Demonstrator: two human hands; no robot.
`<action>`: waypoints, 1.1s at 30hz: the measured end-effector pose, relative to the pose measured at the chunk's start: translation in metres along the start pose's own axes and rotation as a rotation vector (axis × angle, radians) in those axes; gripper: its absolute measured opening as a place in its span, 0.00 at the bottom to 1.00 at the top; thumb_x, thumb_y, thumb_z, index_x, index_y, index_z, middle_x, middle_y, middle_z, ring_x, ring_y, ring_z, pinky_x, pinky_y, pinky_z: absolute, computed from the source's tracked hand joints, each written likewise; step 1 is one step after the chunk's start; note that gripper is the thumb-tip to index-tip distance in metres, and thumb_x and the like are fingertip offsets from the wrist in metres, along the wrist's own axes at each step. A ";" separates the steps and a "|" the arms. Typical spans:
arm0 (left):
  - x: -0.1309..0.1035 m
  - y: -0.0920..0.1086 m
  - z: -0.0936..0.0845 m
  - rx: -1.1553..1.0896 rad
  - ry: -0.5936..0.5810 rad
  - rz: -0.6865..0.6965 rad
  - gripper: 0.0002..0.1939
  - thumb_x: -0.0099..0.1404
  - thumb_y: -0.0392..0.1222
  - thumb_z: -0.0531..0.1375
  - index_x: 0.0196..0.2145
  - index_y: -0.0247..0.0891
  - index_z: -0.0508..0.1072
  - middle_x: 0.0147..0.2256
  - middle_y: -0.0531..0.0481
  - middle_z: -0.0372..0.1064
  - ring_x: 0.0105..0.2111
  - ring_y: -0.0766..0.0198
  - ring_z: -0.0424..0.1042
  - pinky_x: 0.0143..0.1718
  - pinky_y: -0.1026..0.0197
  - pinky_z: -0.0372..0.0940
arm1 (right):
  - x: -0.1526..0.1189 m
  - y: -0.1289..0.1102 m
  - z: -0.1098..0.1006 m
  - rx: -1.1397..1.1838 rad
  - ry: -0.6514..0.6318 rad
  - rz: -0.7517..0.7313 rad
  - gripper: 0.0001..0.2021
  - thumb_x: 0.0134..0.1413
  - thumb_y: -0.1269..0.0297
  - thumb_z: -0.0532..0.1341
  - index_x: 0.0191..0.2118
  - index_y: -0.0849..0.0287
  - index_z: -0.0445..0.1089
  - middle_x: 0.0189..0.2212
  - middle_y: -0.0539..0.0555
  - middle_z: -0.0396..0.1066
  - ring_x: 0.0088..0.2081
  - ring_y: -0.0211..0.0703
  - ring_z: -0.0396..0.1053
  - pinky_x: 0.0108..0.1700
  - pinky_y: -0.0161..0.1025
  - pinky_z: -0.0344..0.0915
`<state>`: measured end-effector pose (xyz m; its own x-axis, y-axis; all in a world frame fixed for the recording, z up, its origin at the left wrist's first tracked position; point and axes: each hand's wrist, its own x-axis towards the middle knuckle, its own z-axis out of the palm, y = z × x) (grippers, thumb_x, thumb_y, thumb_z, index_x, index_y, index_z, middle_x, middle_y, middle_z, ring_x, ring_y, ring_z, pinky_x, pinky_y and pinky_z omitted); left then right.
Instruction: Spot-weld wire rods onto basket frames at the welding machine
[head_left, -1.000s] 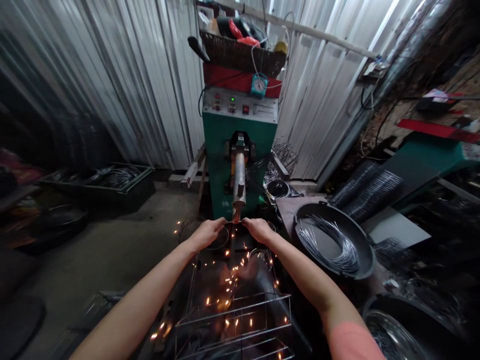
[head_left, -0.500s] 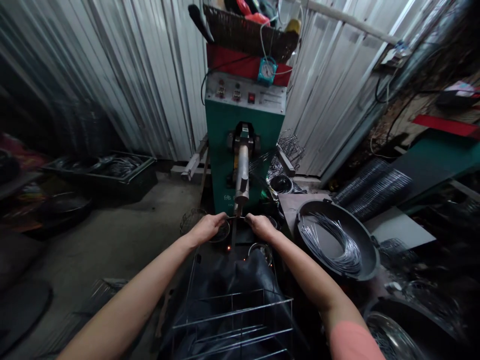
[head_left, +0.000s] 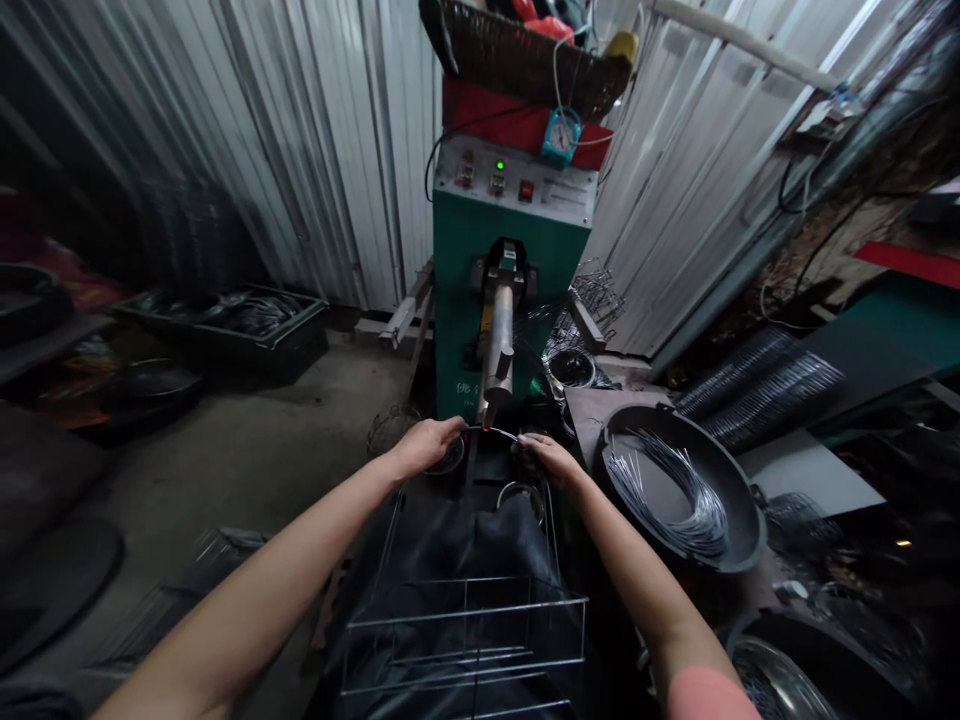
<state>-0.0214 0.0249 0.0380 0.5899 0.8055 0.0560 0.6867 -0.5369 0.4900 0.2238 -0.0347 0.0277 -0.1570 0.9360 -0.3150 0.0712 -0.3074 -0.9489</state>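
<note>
A thin curved metal wire runs between my two hands, under the tip of the metal electrode arm of a green machine. A small red glow shows where the tip meets the wire. My left hand is closed on the wire's left end. On the other side my right hand pinches its right part. A green light is lit on the machine's panel.
Cut wires lie in a round black pan at the right. A wire rack is close to my body. Behind at the left sits a crate of metal parts. Wire rings are near the machine's base.
The view has shifted, so the machine appears further right. The panel light has turned green and a red glow shows at the tip. My right hand has moved away from my left, and earlier sparks are gone.
</note>
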 end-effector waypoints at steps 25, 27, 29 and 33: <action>-0.007 0.007 -0.008 0.098 -0.031 -0.084 0.15 0.64 0.41 0.50 0.46 0.45 0.70 0.34 0.48 0.73 0.34 0.58 0.71 0.31 0.64 0.57 | -0.008 -0.008 0.005 0.079 0.120 0.164 0.14 0.52 0.56 0.59 0.28 0.65 0.69 0.13 0.44 0.57 0.13 0.27 0.50 0.15 0.28 0.44; -0.006 0.010 -0.009 0.098 -0.041 -0.092 0.15 0.64 0.41 0.50 0.47 0.45 0.70 0.35 0.47 0.73 0.35 0.57 0.71 0.32 0.63 0.58 | -0.009 -0.009 0.005 0.061 0.122 0.164 0.14 0.53 0.57 0.58 0.28 0.65 0.68 0.13 0.43 0.57 0.13 0.27 0.50 0.15 0.27 0.44; -0.004 0.013 -0.011 0.101 -0.056 -0.098 0.16 0.64 0.41 0.50 0.48 0.44 0.69 0.36 0.46 0.73 0.37 0.56 0.71 0.33 0.62 0.59 | -0.008 -0.011 0.007 0.014 0.130 0.150 0.13 0.54 0.58 0.57 0.28 0.64 0.68 0.13 0.43 0.57 0.13 0.28 0.50 0.16 0.28 0.46; -0.018 0.011 -0.026 0.045 -0.016 -0.155 0.21 0.65 0.45 0.49 0.55 0.40 0.62 0.40 0.42 0.72 0.40 0.53 0.70 0.39 0.58 0.60 | -0.012 -0.013 0.011 -0.392 0.210 0.027 0.14 0.57 0.59 0.53 0.33 0.64 0.71 0.21 0.50 0.68 0.21 0.33 0.63 0.24 0.30 0.59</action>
<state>-0.0357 0.0106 0.0655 0.4818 0.8757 -0.0312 0.7882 -0.4176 0.4520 0.2141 -0.0435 0.0431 0.0506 0.9555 -0.2908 0.4465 -0.2821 -0.8491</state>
